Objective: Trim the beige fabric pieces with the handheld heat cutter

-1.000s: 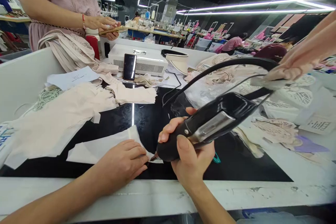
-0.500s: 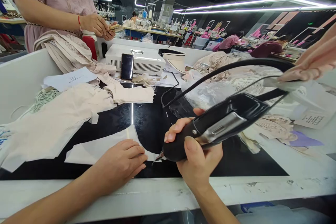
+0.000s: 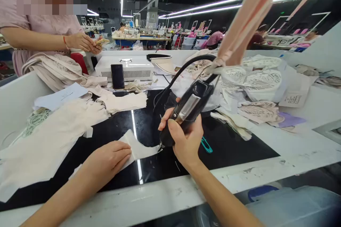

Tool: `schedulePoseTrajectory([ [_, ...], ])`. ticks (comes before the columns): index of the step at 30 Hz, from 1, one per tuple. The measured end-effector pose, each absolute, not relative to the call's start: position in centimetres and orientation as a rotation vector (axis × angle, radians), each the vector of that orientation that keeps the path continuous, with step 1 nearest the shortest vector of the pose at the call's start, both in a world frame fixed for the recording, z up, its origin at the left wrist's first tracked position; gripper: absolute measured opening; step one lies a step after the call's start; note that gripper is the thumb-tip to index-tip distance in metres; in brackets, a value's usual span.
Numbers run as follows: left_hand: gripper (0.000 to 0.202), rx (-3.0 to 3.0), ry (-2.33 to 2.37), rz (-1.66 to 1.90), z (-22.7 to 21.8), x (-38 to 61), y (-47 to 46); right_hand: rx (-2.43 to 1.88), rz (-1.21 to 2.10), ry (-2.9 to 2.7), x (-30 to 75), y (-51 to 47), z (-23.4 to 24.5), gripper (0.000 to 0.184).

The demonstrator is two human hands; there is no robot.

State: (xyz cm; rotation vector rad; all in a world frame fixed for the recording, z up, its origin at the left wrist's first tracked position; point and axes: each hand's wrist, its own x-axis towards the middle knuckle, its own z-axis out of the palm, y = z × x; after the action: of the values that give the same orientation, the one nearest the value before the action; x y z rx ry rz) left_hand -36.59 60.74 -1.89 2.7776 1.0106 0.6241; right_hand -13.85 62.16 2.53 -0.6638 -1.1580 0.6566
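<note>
My right hand (image 3: 188,145) is wrapped around a black corded handheld cutter (image 3: 183,115) with a metal lever along its side. The cutter tilts, its thin metal tip down at the right end of a small white fabric piece (image 3: 145,151). On the left part of that fabric lies my left hand (image 3: 109,159), fingers together and pressing the cloth against a glossy black board (image 3: 119,122). Part of the fabric is hidden under this hand. A teal loop-shaped object (image 3: 206,145) shows just right of my right hand. Pink cloth strips (image 3: 247,17) hang down to the cutter's cord end.
Cream fabric pieces (image 3: 53,134) are piled at left, with a paper sheet (image 3: 62,95). Behind stand a white vented box (image 3: 138,69) and a phone (image 3: 117,76). Lace pieces and plastic (image 3: 261,81) fill the right. Back left, a co-worker's hands (image 3: 82,42) hold something yellowish.
The camera view has turned to the right. The cutter now stands steeper, its tip still at the fabric's end. The fabric lies at a different angle under my left hand, and the teal object has come into view.
</note>
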Motion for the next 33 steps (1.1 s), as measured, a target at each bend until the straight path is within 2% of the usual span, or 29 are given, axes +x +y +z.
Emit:
schedulePoseTrajectory([
  [10,0.032,2.465,1.160,0.160,1.7,-35.0,59.5,-0.699,0.685,-1.145,-14.7,63.5,3.8,0.023],
  [12,0.028,2.483,1.182,0.176,2.0,-34.8,60.6,-0.682,0.701,-1.158,-15.0,63.5,3.8,0.023],
  [15,0.019,2.588,1.095,0.386,1.7,-34.4,62.6,-0.664,0.715,-1.156,-15.4,63.6,3.8,0.022],
  [17,0.032,2.596,0.953,0.447,1.4,-34.0,63.6,-0.648,0.733,-1.141,-15.6,63.6,3.8,0.022],
  [21,0.051,2.554,0.834,0.292,0.9,-33.5,64.6,-0.622,0.769,-1.127,-15.9,63.9,3.5,0.022],
  [33,0.059,2.535,0.883,0.168,-0.4,-34.8,65.0,-0.610,0.766,-1.172,-17.1,64.0,3.5,0.021],
])
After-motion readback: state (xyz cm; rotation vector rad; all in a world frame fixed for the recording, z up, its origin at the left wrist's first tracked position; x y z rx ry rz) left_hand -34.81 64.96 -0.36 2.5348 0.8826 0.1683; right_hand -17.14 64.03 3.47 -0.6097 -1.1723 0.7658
